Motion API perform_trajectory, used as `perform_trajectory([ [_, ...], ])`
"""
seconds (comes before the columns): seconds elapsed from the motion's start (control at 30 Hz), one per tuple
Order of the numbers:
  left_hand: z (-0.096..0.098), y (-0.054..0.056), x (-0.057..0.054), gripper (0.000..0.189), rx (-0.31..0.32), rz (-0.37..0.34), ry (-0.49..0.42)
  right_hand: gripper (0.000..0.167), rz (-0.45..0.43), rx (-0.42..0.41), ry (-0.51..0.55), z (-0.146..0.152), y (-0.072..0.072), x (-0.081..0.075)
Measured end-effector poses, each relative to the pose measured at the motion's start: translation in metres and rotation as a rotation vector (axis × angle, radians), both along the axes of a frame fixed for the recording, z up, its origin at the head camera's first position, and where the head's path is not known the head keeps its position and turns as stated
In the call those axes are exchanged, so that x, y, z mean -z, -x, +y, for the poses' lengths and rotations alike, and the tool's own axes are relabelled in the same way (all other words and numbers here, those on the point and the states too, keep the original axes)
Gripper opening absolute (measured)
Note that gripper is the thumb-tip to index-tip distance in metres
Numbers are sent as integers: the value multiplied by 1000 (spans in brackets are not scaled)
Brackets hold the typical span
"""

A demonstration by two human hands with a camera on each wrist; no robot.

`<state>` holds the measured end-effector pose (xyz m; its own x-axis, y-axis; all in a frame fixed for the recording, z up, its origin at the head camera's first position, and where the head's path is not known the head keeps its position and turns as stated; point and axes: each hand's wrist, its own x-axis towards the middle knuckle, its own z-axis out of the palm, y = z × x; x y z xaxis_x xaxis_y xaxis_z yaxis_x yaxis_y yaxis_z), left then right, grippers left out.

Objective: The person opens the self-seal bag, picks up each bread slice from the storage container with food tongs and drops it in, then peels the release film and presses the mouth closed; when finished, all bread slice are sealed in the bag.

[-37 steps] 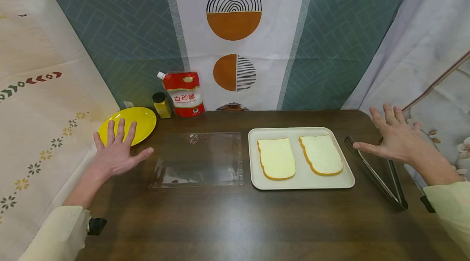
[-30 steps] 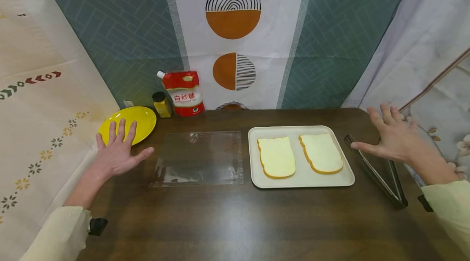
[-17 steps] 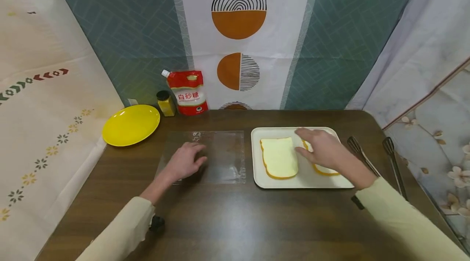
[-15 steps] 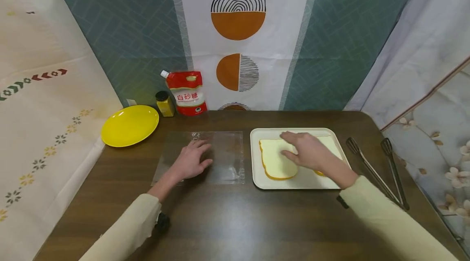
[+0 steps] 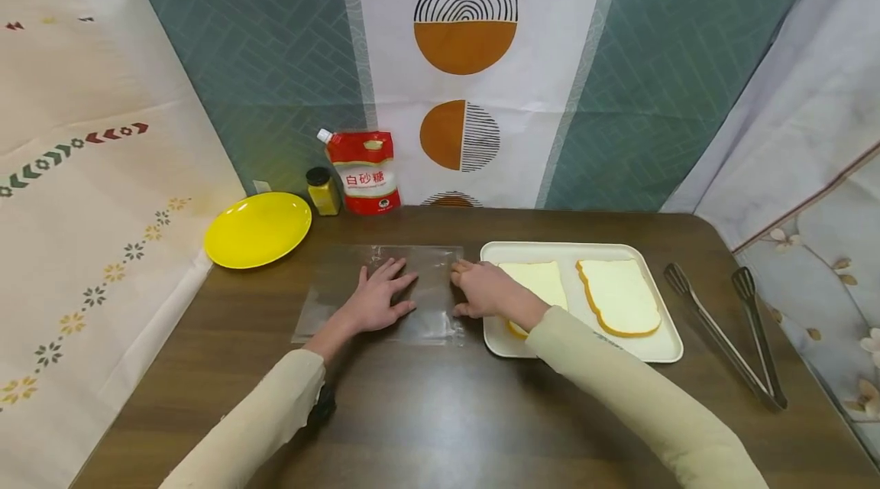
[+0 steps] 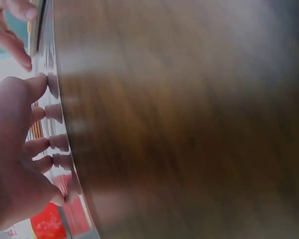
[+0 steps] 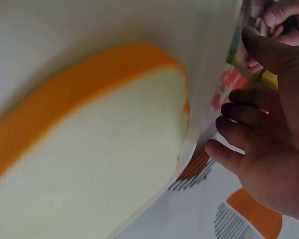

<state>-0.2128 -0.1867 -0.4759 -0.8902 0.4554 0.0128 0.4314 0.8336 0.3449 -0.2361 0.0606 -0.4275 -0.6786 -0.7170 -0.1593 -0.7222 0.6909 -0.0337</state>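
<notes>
A flat piece of clear plastic [image 5: 326,298], which looks like a bag, lies on the table. My left hand [image 5: 374,302] rests on it with fingers spread; the fingertips meet the shiny plastic in the left wrist view. At the plastic's right edge is my right hand [image 5: 484,289], its fingers slightly bent and nothing seen between them in the right wrist view [image 7: 274,129]. Whether it touches the plastic, I cannot tell. Just right of it, a white tray [image 5: 564,250] bears two bread slices, the left slice [image 5: 543,279] partly hidden by my right arm and the right slice [image 5: 622,298].
Metal tongs [image 5: 729,348] lie spread apart right of the tray. A yellow plate [image 5: 257,229] sits at the back left. Beside it stand a yellow jar with a black lid [image 5: 323,192] and a red-and-white sugar pouch [image 5: 364,176] against the curtain [image 5: 619,130].
From wide apart, both hands have come inward. The left moved from beside the plate onto the plastic; the right crossed from above the tongs, over the tray, to the plastic's right edge.
</notes>
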Motion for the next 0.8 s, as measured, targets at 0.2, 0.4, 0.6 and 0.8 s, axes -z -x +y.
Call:
perform_trajectory([
  [0.2, -10, -1, -2, 60, -21, -27, 12, 67, -31, 14, -38, -13, 2, 8],
  [0.4, -14, 1, -2, 55, -9, -3, -35, 67, 12, -3, -85, -16, 0, 6],
  [0.6, -15, 1, -1, 47, -26, 10, -118, 66, 9, 8, -108, -17, 0, 4],
  [0.8, -15, -2, -1, 49, -42, 20, -143, 67, 5, 4, -111, -18, 0, 6],
])
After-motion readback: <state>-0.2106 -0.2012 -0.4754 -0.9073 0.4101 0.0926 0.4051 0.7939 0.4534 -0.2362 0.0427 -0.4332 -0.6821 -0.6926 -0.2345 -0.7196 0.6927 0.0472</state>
